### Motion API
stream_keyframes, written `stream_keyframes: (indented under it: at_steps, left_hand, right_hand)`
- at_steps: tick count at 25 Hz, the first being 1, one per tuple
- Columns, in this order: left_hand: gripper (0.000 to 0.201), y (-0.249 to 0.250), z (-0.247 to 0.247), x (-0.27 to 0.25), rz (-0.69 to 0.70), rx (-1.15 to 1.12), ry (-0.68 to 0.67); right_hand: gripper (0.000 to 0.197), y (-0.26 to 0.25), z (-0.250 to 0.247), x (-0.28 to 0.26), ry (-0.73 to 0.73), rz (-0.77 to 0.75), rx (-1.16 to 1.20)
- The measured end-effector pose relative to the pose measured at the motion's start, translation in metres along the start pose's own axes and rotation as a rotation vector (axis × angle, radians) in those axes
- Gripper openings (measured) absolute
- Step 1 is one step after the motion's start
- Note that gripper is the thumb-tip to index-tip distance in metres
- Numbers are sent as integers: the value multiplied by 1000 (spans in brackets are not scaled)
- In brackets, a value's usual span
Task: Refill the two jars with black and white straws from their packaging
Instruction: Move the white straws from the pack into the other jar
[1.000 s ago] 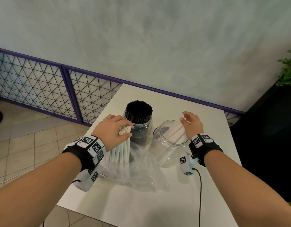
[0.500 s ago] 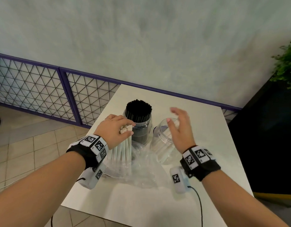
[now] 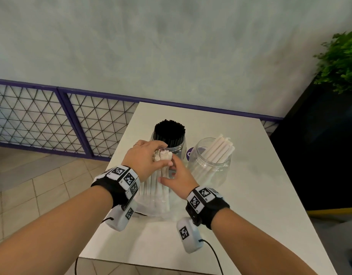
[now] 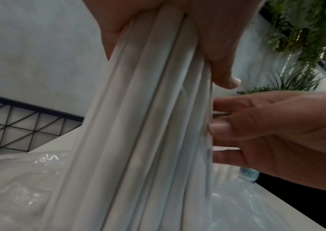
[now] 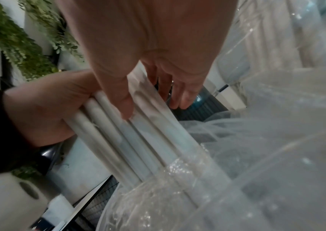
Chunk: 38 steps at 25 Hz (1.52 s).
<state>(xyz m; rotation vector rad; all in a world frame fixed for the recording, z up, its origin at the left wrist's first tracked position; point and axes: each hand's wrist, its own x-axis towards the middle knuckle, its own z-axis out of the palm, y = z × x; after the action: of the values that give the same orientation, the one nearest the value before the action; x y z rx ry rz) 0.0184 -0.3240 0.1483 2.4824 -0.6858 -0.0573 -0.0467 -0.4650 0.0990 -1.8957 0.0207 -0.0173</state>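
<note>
White straws [image 3: 161, 175] gripped by left hand [image 3: 144, 158] (upright), right hand [image 3: 178, 180] pinching

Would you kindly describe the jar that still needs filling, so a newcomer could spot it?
On the white table stand two clear jars. It is the right jar, holding a few leaning white straws, unlike its neighbour packed with black ones.
</note>
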Motion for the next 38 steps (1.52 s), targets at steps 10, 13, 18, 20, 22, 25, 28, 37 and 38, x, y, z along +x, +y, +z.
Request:
stream_keyframes:
  at_steps: [10,13,18,20,22,25,28,37,38]
  left_hand:
    - [37,-18,-1,8,125,-13,-64]
    - [26,-20,-2,8,143,-25,-71]
    - [19,-23,-2,7,170,0,-68]
    - [18,-23,-2,7,159,-3,-63]
    - [16,-23,-3,7,145,-2,-61]
    - [15,-26,-4,7,124,-3,-44]
    - [16,-27,-5,4,119,30,-37]
    - [14,-32,-3,1,121,37,16]
    - [14,-32,-2,1,120,43,13]
  right_hand:
    - [39,8,15,2,222,145,104]
    - [41,8,20,4,367,155,193]
    - [25,8,25,5,371,156,228]
    - [12,1,24,4,340,167,218]
    - [15,-6,20,2,349,127,242]
    - [6,-10,11,1,393,76,275]
    - [14,-3,13,1,363,119,188]
    - [24,-5,13,-3,412,163,263]
    - [21,-13,6,-5,428,144,297]
